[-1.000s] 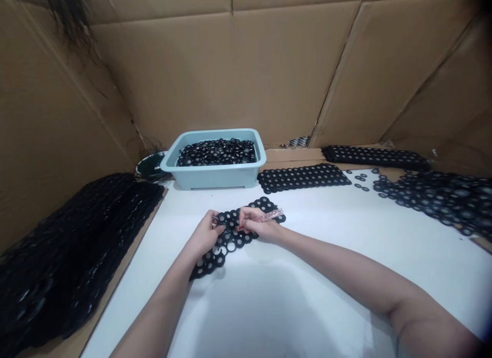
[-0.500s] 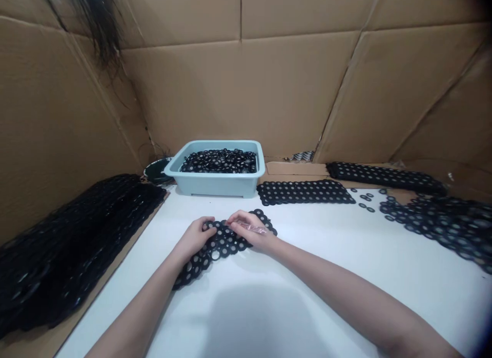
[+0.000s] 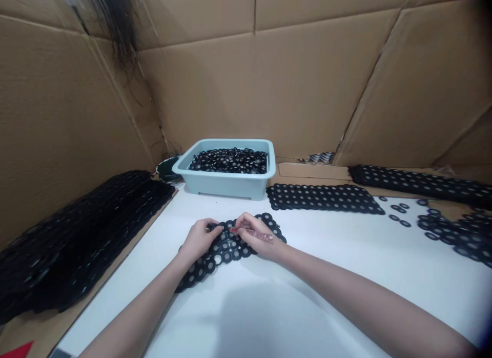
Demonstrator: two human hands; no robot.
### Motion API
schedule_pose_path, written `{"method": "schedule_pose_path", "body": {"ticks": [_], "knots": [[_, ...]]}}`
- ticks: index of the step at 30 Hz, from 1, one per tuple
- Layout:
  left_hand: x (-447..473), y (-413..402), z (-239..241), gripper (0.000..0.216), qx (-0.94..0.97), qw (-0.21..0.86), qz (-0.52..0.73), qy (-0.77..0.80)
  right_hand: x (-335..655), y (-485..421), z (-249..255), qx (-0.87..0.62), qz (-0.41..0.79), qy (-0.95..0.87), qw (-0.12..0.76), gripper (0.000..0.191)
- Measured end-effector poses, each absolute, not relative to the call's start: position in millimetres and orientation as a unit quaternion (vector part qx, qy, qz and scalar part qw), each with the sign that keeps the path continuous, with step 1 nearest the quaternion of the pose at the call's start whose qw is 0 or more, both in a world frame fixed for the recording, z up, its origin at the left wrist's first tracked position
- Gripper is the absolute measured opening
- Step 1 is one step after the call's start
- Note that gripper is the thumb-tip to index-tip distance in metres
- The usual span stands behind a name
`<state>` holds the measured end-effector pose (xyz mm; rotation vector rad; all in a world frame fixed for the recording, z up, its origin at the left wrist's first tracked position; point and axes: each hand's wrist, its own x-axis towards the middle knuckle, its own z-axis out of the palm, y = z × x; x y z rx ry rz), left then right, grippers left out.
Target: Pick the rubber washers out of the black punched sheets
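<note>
A black sheet of punched rings [image 3: 226, 251] lies on the white table [image 3: 315, 276] in front of me. My left hand [image 3: 200, 240] rests on its left part, fingers curled and pinching its upper edge. My right hand [image 3: 255, 236] is closed around a thin pinkish clear tool [image 3: 257, 235], whose tip touches the sheet between my two hands.
A light blue tub [image 3: 226, 182] full of black rings stands behind the sheet. More ring sheets [image 3: 323, 198] lie at back right, with loose rings [image 3: 455, 230] at the right. A large black pile [image 3: 77, 235] fills the left side. Cardboard walls [image 3: 269, 81] surround the table.
The sheet has been lowered flat onto the table and both hands have drawn closer together on it. The view has shifted slightly left.
</note>
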<state>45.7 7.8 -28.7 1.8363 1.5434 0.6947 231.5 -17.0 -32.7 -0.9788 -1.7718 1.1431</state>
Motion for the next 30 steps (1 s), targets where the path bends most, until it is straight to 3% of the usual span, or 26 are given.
{"method": "schedule_pose_path", "body": {"ticks": [10, 16, 22, 30], "knots": [[60, -5, -26, 0.024, 0.666, 0.262, 0.272, 0.643, 226, -20, -32, -0.431, 0.394, -0.717, 0.380, 0.001], [62, -10, -22, 0.019, 0.678, 0.314, 0.268, 0.608, 221, -20, -35, -0.417, 0.356, -0.748, 0.373, 0.006], [52, 0, -25, 0.016, 0.686, 0.323, 0.258, 0.598, 229, -12, -41, -0.444, 0.432, -0.679, 0.394, 0.024], [54, -6, -24, 0.015, 0.717, 0.283, 0.244, 0.588, 229, -17, -34, -0.443, 0.375, -0.727, 0.368, 0.022]]}}
